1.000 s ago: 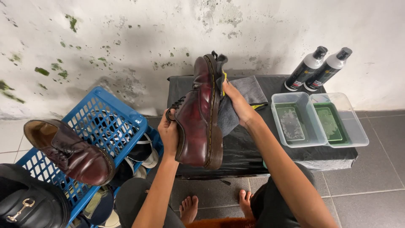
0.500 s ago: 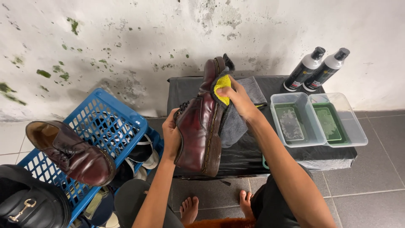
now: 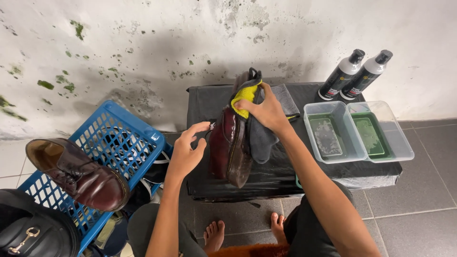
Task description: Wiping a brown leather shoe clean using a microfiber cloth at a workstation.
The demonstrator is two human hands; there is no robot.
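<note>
Your right hand presses one yellow-grey cloth on one burgundy shoe; left hand loose, open, at 9 o'clock. Two bottles, two trays.

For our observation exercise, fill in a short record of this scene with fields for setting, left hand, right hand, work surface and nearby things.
Setting: stained white wall, grey tiled floor
Left hand: open, fingertips at the dark red boot
Right hand: pressing a yellow and grey cloth on the boot
Work surface: black-covered table
On table: two clear tubs, two spray bottles
Nearby: second boot on blue crate, black bag
</note>
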